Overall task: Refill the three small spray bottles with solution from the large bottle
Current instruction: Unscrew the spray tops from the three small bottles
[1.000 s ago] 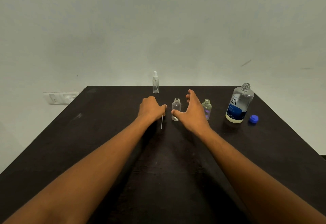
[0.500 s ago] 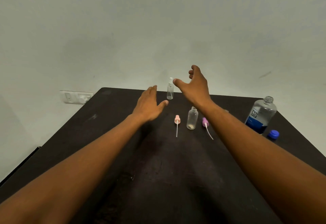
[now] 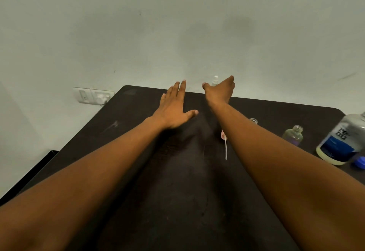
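Note:
My right hand (image 3: 220, 89) is open and stretched to the table's far edge, just in front of a clear capped spray bottle (image 3: 215, 79) that it partly hides. My left hand (image 3: 174, 105) hovers open and empty to its left. An uncapped small bottle (image 3: 293, 136) stands at the right. The neck of another small bottle (image 3: 253, 121) peeks over my right forearm. A pink spray head (image 3: 224, 142) with its tube lies beside that forearm. The large open bottle (image 3: 340, 142) with a blue label stands at the far right.
The dark table (image 3: 177, 191) meets a pale wall at its far edge. A blue cap (image 3: 360, 162) lies by the large bottle. A wall socket (image 3: 92, 95) with a plug sits left of the table's far corner.
Both hands have moved away from the uncapped bottles toward the far edge, the right hand closing in on the capped spray bottle. The view has swung left and tilted.

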The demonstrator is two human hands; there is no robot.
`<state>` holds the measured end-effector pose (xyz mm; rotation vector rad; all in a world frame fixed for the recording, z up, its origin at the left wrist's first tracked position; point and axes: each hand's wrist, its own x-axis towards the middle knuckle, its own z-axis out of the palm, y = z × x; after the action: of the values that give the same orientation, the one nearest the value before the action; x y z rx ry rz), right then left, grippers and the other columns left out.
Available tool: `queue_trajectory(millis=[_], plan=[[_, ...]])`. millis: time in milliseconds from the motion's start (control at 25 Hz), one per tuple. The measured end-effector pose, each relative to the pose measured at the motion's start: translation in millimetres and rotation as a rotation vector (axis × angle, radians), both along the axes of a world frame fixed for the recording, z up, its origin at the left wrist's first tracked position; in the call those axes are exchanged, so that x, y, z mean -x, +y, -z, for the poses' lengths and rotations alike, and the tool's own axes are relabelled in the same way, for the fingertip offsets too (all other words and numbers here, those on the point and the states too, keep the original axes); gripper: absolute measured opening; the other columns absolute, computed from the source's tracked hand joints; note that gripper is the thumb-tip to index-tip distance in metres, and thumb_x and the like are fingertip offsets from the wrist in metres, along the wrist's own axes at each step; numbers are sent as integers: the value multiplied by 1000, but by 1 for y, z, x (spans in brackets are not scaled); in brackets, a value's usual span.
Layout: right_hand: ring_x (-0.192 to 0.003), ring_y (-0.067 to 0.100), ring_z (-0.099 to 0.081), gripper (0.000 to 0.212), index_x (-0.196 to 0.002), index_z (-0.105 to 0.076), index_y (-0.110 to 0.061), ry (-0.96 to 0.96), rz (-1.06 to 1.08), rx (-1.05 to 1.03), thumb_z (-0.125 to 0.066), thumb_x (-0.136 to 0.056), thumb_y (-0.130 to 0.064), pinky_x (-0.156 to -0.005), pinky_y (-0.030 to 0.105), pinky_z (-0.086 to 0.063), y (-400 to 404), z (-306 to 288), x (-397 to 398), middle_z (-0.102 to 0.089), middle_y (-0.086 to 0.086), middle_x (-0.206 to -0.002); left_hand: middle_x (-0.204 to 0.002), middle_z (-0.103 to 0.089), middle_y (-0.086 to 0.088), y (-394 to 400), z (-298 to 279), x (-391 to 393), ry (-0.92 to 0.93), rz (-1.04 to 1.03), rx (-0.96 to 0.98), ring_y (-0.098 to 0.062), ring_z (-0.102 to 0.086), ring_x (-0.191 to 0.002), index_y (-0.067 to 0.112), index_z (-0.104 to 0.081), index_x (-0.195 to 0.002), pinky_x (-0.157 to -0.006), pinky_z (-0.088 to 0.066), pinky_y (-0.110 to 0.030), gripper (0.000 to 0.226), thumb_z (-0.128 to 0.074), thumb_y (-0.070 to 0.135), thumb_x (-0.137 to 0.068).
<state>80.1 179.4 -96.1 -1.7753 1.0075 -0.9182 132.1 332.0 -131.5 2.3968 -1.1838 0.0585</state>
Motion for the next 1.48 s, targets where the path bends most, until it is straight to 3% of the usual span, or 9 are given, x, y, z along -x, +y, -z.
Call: queue_trajectory(millis=[160,520,680,840,960,1120,1240,1360,1480], plan=[[-118,32,-59,67,-132,-42,-8,20,8,-44,-82,-81,-22,-98,39,-54,-10,25,-25,-51,12,-134,-172,10,-8,-2,11,-19,4,23,-2,-26,7,-159,21,12,-162,-127,-4,-56,108,-58,62,-92],[-120,28,-61,34,-132,-55,-9,57,-23,-36,-63,-98,-10,-97,35,-50,-15,36,-29,-62,11,-132,-172,6,-7,-3,8,-25,18,48,2,-24,5,-159,21,10,-163,-127,-7,-56,103,-54,64,-93],[-113,24,-62,28,-125,-58,-11,1,-137,-20,-64,-98,-12,-92,31,-49,10,25,-2,-63,7,-122,-173,-1,-6,12,-18,-7,20,23,61,-24,-1,-159,18,3,-164,-128,-8,-50,97,-53,60,-97],[-96,16,-62,15,-112,-59,-15,-45,-297,44,-64,-97,-13,-76,24,-48,47,14,45,-61,-2,-103,-172,-7,-6,31,-48,25,15,41,90,-25,-7,-159,17,-2,-164,-128,-12,-46,93,-50,62,-98],[-84,8,-58,14,-112,-61,-15,-63,-390,89,-63,-98,-18,-75,26,-49,73,10,84,-60,-5,-98,-171,-16,-5,45,-66,52,9,60,110,-25,-15,-157,21,-10,-164,-126,-19,-46,87,-52,61,-98],[-81,6,-59,18,-112,-63,-18,-118,-469,68,-68,-95,-21,-72,27,-49,96,8,135,-63,-7,-92,-150,-51,0,55,-86,88,126,155,236,-19,-46,-140,27,-41,-152,-112,-41,-36,67,-70,42,-94],[-84,9,-62,21,-117,-61,-19,-123,-522,55,-66,-97,-22,-78,33,-58,105,7,164,-63,-5,-96,-122,-71,4,56,-97,106,233,247,303,-12,-65,-114,20,-69,-126,-98,-53,-31,39,-79,20,-88],[-95,18,-67,24,-122,-59,-20,-156,-572,-31,-64,-98,-22,-83,44,-63,110,2,187,-64,0,-105,-108,-78,-4,58,-106,128,433,332,378,-13,-74,-102,9,-75,-116,-89,-57,-23,30,-79,5,-87],[-109,17,-66,31,-128,-60,-22,-177,-561,-57,-66,-97,-22,-89,46,-61,113,-2,207,-67,-2,-115,-102,-80,-11,58,-111,148,518,349,440,-17,-77,-99,3,-75,-114,-85,-59,-23,30,-79,0,-84]])
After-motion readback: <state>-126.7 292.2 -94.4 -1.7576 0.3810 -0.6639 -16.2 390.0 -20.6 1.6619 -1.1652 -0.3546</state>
